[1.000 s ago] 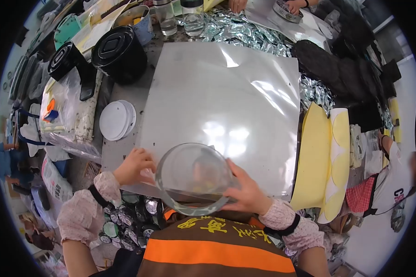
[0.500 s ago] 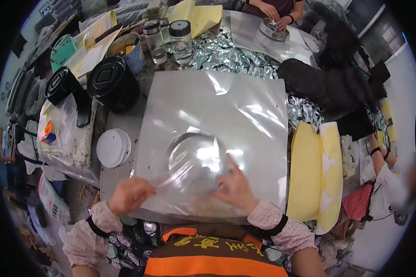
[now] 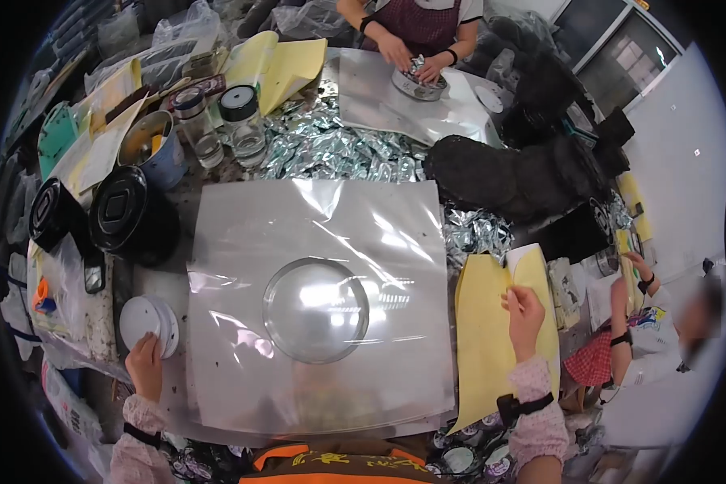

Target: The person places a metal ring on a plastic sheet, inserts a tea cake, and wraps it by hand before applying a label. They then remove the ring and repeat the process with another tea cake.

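My left hand [image 3: 145,367] has its fingers closed on the near edge of a stack of white round discs [image 3: 141,319], left of the work sheet. My right hand [image 3: 526,315] is over the yellow paper [image 3: 484,339], thumb and fingers pinched at its raised inner edge. A white underside [image 3: 527,256] shows at the paper's far end. Between my hands lies a large grey sheet [image 3: 234,234] with glossy clear film over it. On it sits a round ring [image 3: 271,332], with bright reflections across its middle.
Black canisters [image 3: 133,214], glass jars [image 3: 244,133] and a bucket [image 3: 157,153] stand at the left. Silver foil scraps [image 3: 339,145] lie behind the sheet, and a black padded piece [image 3: 500,173] at right. Two other people work across and at right; one handles a round tin [image 3: 418,87].
Both hands have left the clear film over the ring. The left has moved out to the white discs, the right to the yellow paper. The view has shifted, showing more of the far side.
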`<move>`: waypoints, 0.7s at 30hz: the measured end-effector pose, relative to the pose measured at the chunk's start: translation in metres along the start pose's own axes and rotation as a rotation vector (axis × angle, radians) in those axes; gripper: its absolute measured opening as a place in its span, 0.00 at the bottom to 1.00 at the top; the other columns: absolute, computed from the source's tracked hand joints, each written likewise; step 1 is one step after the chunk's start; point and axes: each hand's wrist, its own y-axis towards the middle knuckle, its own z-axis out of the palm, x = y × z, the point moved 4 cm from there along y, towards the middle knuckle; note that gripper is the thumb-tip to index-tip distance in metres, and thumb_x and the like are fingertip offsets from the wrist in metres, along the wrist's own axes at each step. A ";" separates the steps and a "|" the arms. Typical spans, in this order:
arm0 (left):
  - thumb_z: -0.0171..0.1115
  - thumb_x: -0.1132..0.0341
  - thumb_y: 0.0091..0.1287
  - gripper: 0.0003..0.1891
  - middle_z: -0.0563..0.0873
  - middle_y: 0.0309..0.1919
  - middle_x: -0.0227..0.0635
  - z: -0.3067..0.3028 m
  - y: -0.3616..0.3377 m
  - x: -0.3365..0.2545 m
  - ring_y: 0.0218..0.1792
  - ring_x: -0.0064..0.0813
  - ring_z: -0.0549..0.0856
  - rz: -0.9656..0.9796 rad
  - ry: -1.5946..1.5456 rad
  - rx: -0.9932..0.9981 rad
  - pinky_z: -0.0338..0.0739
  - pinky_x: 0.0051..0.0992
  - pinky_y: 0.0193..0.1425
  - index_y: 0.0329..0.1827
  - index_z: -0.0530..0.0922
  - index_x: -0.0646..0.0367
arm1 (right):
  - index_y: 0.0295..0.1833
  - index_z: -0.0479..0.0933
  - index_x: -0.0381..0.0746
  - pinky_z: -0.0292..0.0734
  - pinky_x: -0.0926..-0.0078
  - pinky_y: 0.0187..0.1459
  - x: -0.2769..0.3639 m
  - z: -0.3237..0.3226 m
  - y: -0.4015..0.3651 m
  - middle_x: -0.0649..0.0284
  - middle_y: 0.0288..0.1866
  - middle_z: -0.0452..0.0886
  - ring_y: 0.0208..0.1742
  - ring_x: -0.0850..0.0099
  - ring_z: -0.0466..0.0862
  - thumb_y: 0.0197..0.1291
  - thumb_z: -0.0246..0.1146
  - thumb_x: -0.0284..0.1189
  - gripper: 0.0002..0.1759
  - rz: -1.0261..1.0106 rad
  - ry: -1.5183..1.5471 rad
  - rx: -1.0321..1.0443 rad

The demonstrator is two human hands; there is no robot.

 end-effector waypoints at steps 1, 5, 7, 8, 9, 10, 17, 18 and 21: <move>0.68 0.72 0.64 0.06 0.89 0.41 0.49 0.003 0.000 0.002 0.39 0.48 0.89 -0.075 -0.040 0.008 0.83 0.35 0.44 0.40 0.85 0.67 | 0.52 0.80 0.30 0.85 0.77 0.43 0.003 0.006 0.026 0.60 0.42 0.85 0.43 0.76 0.85 0.69 0.64 0.24 0.10 -0.046 -0.036 0.020; 0.68 0.76 0.64 0.04 0.89 0.36 0.45 0.006 -0.003 0.013 0.34 0.40 0.89 -0.278 -0.153 0.018 0.82 0.29 0.40 0.40 0.83 0.66 | 0.46 0.81 0.28 0.85 0.77 0.37 -0.005 0.056 0.141 0.60 0.38 0.85 0.34 0.77 0.85 0.68 0.67 0.28 0.11 -0.154 -0.043 -0.074; 0.68 0.78 0.62 0.06 0.89 0.33 0.42 0.006 -0.005 0.014 0.33 0.33 0.89 -0.375 -0.219 -0.023 0.81 0.27 0.39 0.41 0.81 0.65 | 0.43 0.80 0.29 0.84 0.76 0.32 -0.023 0.083 0.184 0.61 0.34 0.84 0.29 0.76 0.84 0.67 0.68 0.30 0.12 0.093 0.167 -0.163; 0.68 0.78 0.62 0.08 0.88 0.32 0.41 0.008 -0.005 0.014 0.32 0.30 0.88 -0.447 -0.267 -0.061 0.81 0.26 0.39 0.42 0.80 0.64 | 0.41 0.80 0.30 0.84 0.76 0.30 -0.033 0.094 0.197 0.61 0.33 0.83 0.27 0.75 0.83 0.66 0.69 0.31 0.13 0.243 0.257 -0.194; 0.69 0.78 0.61 0.10 0.88 0.31 0.39 0.010 -0.006 0.016 0.32 0.27 0.88 -0.519 -0.314 -0.100 0.80 0.25 0.39 0.43 0.79 0.64 | 0.39 0.79 0.31 0.84 0.76 0.29 -0.044 0.102 0.202 0.62 0.31 0.82 0.25 0.74 0.82 0.65 0.70 0.32 0.13 0.393 0.347 -0.222; 0.69 0.78 0.61 0.11 0.87 0.30 0.38 0.012 -0.006 0.019 0.32 0.25 0.87 -0.544 -0.357 -0.084 0.79 0.25 0.38 0.43 0.78 0.64 | 0.38 0.78 0.32 0.84 0.76 0.28 -0.048 0.107 0.206 0.62 0.30 0.82 0.25 0.74 0.82 0.65 0.71 0.32 0.13 0.375 0.367 -0.220; 0.66 0.81 0.61 0.06 0.87 0.34 0.36 -0.007 0.018 0.003 0.37 0.28 0.86 -0.456 -0.522 -0.166 0.78 0.24 0.43 0.40 0.85 0.67 | 0.47 0.78 0.33 0.85 0.72 0.54 -0.112 0.087 0.221 0.60 0.44 0.81 0.49 0.70 0.83 0.68 0.64 0.22 0.06 0.161 0.580 -0.010; 0.65 0.82 0.62 0.05 0.88 0.37 0.38 -0.022 0.039 -0.061 0.40 0.31 0.88 -0.276 -0.435 -0.215 0.79 0.25 0.46 0.39 0.86 0.67 | 0.48 0.78 0.33 0.84 0.72 0.55 -0.086 0.082 0.204 0.59 0.46 0.82 0.50 0.69 0.83 0.68 0.63 0.21 0.06 0.318 0.839 -0.064; 0.68 0.77 0.58 0.10 0.90 0.45 0.40 -0.014 0.069 -0.194 0.52 0.41 0.88 0.260 -0.526 -0.075 0.83 0.33 0.57 0.42 0.88 0.60 | 0.50 0.77 0.33 0.85 0.73 0.50 -0.049 0.091 0.163 0.58 0.50 0.83 0.48 0.69 0.84 0.69 0.63 0.21 0.06 0.425 1.094 -0.035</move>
